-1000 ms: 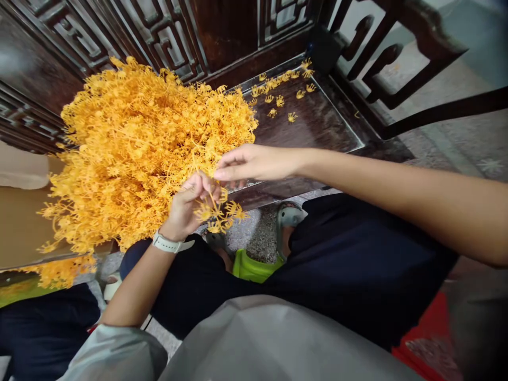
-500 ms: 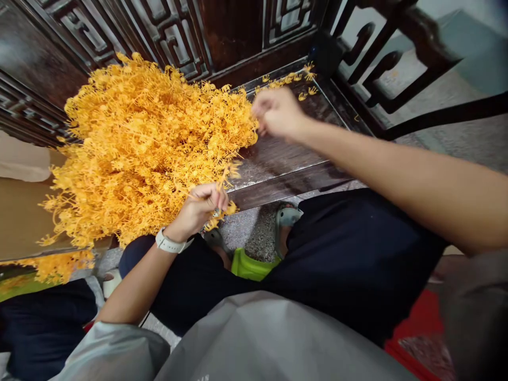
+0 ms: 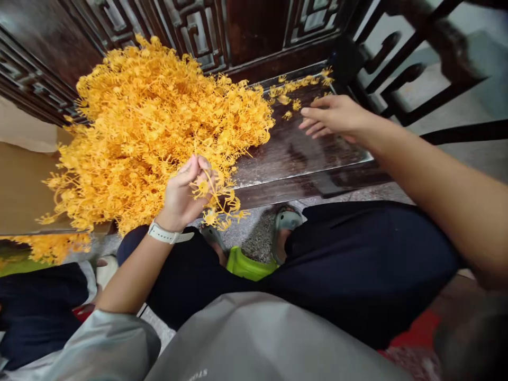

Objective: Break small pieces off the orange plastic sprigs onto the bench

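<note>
My left hand (image 3: pixel 186 193), with a pale watch at the wrist, pinches the stem of a yellow-orange plastic flower sprig (image 3: pixel 216 198) between thumb and fingers. Its small spiky heads hang below the fingers. Behind it, a big tangled heap of the same sprigs (image 3: pixel 151 116) covers the left of the dark wooden bench (image 3: pixel 286 153). My right hand (image 3: pixel 331 117) hovers over the bench's right part, fingers stretched and apart, with nothing visible in it. Beside that hand, several loose flower heads (image 3: pixel 296 84) lie along the back of the seat.
The bench's carved back (image 3: pixel 198 32) rises behind the heap, and its openwork armrest (image 3: pixel 397 79) stands at the right. A cardboard box (image 3: pixel 24 185) is at far left. Below are a bright green plastic object (image 3: pixel 252 264) between my feet and another person's dark-clad leg (image 3: pixel 43 312).
My left hand has risen with the sprig, which now shows clearly. The right hand has moved right, away from the heap, and its fingers have opened. The view has shifted slightly.
</note>
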`<state>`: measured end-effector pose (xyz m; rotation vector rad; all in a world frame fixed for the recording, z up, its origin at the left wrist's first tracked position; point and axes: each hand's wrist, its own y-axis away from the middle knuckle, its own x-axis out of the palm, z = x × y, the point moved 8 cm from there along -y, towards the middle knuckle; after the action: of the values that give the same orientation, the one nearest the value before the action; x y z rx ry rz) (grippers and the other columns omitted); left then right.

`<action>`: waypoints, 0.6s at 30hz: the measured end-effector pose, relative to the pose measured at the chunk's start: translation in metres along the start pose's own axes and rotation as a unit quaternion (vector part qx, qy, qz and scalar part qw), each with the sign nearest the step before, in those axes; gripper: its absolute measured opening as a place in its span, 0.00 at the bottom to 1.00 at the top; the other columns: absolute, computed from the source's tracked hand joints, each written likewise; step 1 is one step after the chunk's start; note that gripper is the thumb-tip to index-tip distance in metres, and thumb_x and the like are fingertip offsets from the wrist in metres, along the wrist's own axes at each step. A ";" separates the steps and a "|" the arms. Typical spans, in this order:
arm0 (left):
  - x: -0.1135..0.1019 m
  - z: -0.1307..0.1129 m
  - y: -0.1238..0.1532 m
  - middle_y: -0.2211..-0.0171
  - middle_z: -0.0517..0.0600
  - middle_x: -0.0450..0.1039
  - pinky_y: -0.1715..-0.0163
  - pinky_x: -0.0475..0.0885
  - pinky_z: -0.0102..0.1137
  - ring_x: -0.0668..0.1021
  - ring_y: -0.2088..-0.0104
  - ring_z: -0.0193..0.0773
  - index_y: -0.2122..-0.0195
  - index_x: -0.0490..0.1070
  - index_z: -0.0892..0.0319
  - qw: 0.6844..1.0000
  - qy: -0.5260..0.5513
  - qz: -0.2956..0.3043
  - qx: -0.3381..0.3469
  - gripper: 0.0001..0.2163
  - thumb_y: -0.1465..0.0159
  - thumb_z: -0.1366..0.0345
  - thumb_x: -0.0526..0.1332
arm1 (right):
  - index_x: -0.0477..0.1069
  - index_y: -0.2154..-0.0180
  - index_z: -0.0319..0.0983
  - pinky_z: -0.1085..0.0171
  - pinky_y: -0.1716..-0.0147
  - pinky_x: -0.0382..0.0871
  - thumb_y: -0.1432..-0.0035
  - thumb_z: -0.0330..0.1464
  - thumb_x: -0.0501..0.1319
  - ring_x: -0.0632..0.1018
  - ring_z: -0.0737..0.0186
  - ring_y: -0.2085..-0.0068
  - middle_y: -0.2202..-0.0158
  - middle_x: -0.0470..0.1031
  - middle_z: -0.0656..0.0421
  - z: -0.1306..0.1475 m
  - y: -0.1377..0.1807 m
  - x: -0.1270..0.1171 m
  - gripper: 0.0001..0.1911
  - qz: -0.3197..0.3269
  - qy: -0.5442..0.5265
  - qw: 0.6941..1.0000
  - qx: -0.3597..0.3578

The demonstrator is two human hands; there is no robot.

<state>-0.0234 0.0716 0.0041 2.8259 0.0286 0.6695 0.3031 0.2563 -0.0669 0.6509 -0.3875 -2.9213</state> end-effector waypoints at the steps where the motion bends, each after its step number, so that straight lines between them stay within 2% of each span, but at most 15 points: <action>1: 0.003 0.001 0.002 0.76 0.44 0.58 0.74 0.70 0.29 0.67 0.77 0.33 0.68 0.72 0.57 1.000 -0.006 0.007 0.001 0.12 0.27 0.61 0.65 | 0.74 0.47 0.33 0.61 0.65 0.70 0.26 0.32 0.67 0.78 0.67 0.68 0.61 0.84 0.47 0.004 0.004 0.001 0.11 0.003 -0.005 1.000 0.007; 3: 0.007 0.005 0.002 0.76 0.44 0.61 0.73 0.72 0.29 0.70 0.77 0.32 0.67 0.73 0.57 1.000 -0.011 0.021 0.002 0.10 0.29 0.61 0.68 | 0.77 0.53 0.34 0.62 0.66 0.71 0.27 0.35 0.69 0.78 0.66 0.68 0.61 0.84 0.48 0.020 0.019 0.016 0.10 0.055 0.002 0.998 -0.015; 5: 0.011 0.011 0.000 0.75 0.45 0.64 0.70 0.75 0.30 0.72 0.76 0.32 0.66 0.74 0.57 0.999 -0.004 0.033 0.002 0.09 0.30 0.61 0.69 | 0.79 0.59 0.36 0.63 0.65 0.72 0.29 0.41 0.70 0.79 0.65 0.66 0.61 0.84 0.50 0.047 0.047 0.051 0.14 0.177 0.006 0.982 -0.073; 7: 0.014 0.016 -0.003 0.74 0.46 0.67 0.68 0.75 0.30 0.74 0.74 0.33 0.65 0.74 0.57 0.999 0.004 0.041 -0.003 0.09 0.30 0.61 0.69 | 0.81 0.60 0.38 0.63 0.64 0.74 0.33 0.48 0.71 0.81 0.63 0.65 0.61 0.84 0.54 0.076 0.085 0.093 0.18 0.320 -0.007 0.938 -0.134; 9: 0.016 0.021 -0.005 0.72 0.47 0.69 0.69 0.74 0.29 0.75 0.73 0.33 0.64 0.73 0.57 0.999 0.003 0.040 -0.012 0.08 0.30 0.61 0.69 | 0.81 0.59 0.40 0.63 0.64 0.75 0.36 0.50 0.73 0.80 0.63 0.64 0.63 0.83 0.58 0.100 0.118 0.121 0.20 0.397 -0.030 0.899 -0.181; 12: 0.019 0.024 -0.004 0.71 0.46 0.70 0.70 0.74 0.29 0.74 0.73 0.33 0.62 0.73 0.57 0.999 -0.001 0.039 -0.012 0.07 0.31 0.62 0.69 | 0.78 0.60 0.41 0.64 0.64 0.73 0.37 0.49 0.74 0.78 0.64 0.64 0.65 0.81 0.60 0.120 0.140 0.140 0.19 0.413 -0.062 0.881 -0.221; 16: 0.020 0.021 -0.002 0.69 0.48 0.72 0.67 0.76 0.30 0.77 0.71 0.35 0.61 0.75 0.57 0.998 0.005 0.060 -0.006 0.08 0.30 0.60 0.70 | 0.74 0.63 0.42 0.63 0.66 0.70 0.34 0.48 0.71 0.75 0.64 0.66 0.67 0.78 0.60 0.126 0.141 0.143 0.17 0.393 -0.064 0.889 -0.228; 18: 0.018 0.020 -0.002 0.71 0.48 0.72 0.70 0.73 0.29 0.75 0.73 0.34 0.63 0.75 0.58 0.998 -0.001 0.063 -0.014 0.10 0.28 0.58 0.69 | 0.71 0.65 0.42 0.63 0.67 0.69 0.30 0.48 0.67 0.74 0.64 0.68 0.69 0.76 0.60 0.126 0.139 0.142 0.18 0.379 -0.055 0.895 -0.229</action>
<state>0.0016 0.0700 -0.0061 2.8183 -0.1598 0.6890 0.1303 0.1256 0.0244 0.1873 0.0524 -2.1679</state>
